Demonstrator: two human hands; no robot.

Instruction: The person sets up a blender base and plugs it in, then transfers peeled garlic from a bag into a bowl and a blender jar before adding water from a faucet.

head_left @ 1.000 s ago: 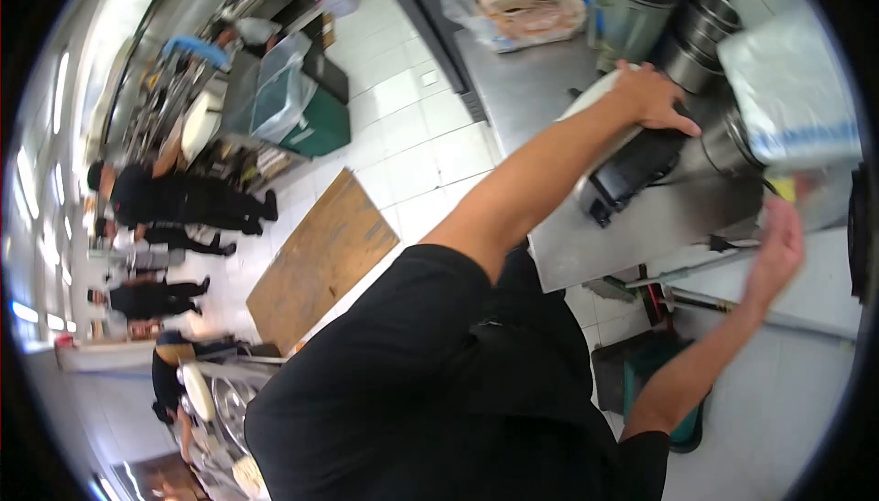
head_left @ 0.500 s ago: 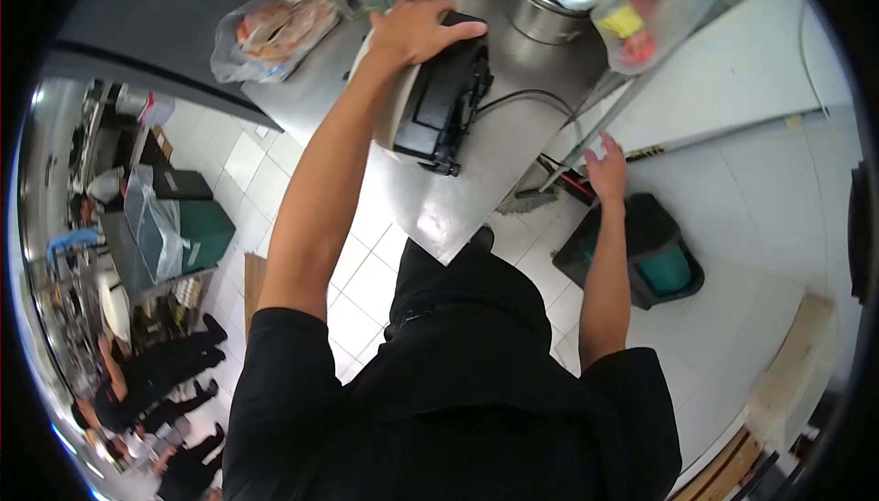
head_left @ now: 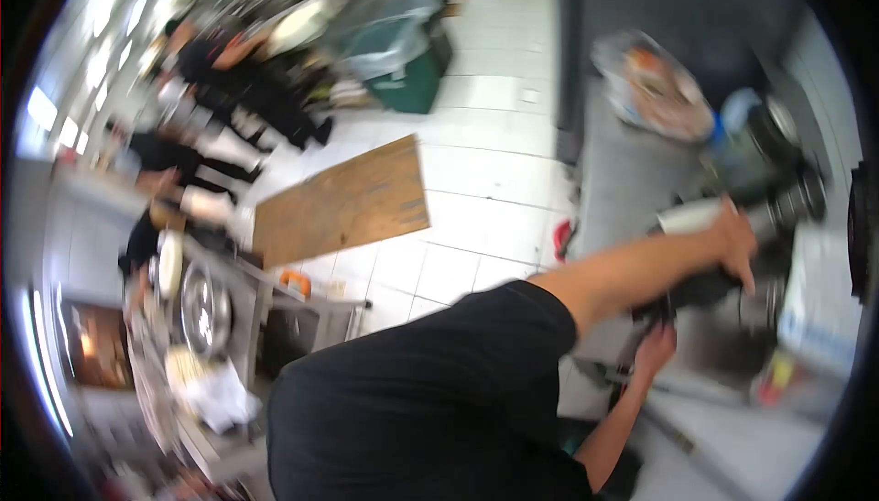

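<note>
A cream and black appliance (head_left: 687, 216) sits on the steel table (head_left: 618, 185) at the right, partly hidden by my left arm. My left hand (head_left: 732, 243) grips it from above, fingers over the far end and thumb pointing down its side. Low at the appliance's near black edge, my right hand (head_left: 656, 351) is closed on that edge, its fingertips blurred. A clear plastic bag with orange-brown food (head_left: 661, 89) lies farther up the table.
A white plastic bag (head_left: 824, 313) lies beyond the appliance. On the tiled floor is a brown board (head_left: 343, 203), with a lidded green bin (head_left: 403, 84) behind it. Several people (head_left: 247, 80) stand at the far left. A steel bowl (head_left: 206, 310) rests on the left worktable.
The view has swung left, so the table now appears at the right. My right hand has moved from open air beside the table to the appliance's edge. My left hand stays on the appliance.
</note>
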